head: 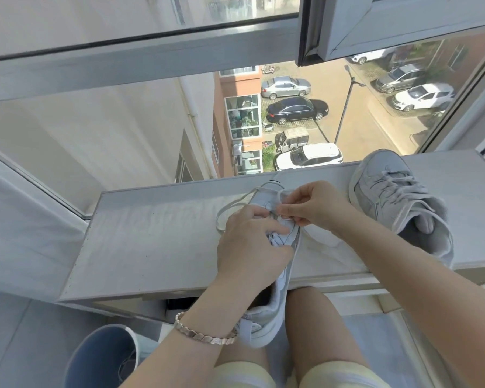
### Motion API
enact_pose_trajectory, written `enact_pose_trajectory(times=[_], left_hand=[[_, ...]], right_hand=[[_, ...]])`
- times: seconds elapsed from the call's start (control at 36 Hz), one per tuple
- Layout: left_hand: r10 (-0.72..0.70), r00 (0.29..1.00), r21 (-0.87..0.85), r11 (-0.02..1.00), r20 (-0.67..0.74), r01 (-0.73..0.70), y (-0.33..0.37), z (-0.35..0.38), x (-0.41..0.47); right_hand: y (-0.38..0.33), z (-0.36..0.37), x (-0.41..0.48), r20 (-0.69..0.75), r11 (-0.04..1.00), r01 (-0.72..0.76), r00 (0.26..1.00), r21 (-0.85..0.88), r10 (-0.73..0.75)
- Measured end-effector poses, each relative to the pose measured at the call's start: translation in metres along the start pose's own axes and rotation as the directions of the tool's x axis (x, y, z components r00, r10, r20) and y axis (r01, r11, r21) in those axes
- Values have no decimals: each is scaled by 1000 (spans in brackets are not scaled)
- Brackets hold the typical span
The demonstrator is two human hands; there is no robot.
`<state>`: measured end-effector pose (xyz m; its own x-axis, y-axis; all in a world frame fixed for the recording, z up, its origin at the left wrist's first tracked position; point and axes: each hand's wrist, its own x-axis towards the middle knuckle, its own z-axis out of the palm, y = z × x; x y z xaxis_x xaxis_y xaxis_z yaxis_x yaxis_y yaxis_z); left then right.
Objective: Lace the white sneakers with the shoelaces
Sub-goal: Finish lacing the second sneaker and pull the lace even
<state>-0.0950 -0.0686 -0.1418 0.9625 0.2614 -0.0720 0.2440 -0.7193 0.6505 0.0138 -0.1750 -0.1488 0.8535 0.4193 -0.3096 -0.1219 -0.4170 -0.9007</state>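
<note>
Sneaker (276, 301) rests on the sill (151, 233); my left fingers (265, 222) grip it steady so my right fingers (294, 212) can pinch the shoelace (226, 210).

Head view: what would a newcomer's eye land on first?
Both hands meet at centre over a white sneaker on the windowsill: the left hand grips it, the right hand pinches its shoelace. A second sneaker, already laced, sits at right, with a car park far below.
</note>
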Motion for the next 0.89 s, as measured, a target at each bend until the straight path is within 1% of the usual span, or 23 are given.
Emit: enact_pose_trajectory(times=[0.11,0.28,0.42,0.61,0.69,0.81,0.86,0.89], left_hand=[[7,1000,-20,1000,-12,-7,-1,0,0],[26,998,-19,999,-55,-27,-3,1,0],[23,998,-38,999,-58,-25,-2,1,0],[30,998,-17,999,-56,-31,-2,2,0],[37,998,-17,999,-56,-38,-3,2,0],[39,997,-28,999,-68,-41,-3,2,1],[39,997,-32,999,-69,-41,-3,2,1],[39,997,-36,999,-68,-41,-2,1,1]], right_hand=[[0,9,-1,-65,989,65,995,-132,-74],[7,12,-5,-102,942,130,980,-310,-170],[15,16,-6,-133,955,167,970,-246,-204],[16,16,-9,-133,925,244,947,-292,-292],[19,13,-7,-102,908,289,937,-304,-333],[25,10,-6,-43,894,358,923,-269,-382],[25,6,-8,12,881,391,915,-265,-403],[24,3,-9,60,863,411,909,-293,-412]])
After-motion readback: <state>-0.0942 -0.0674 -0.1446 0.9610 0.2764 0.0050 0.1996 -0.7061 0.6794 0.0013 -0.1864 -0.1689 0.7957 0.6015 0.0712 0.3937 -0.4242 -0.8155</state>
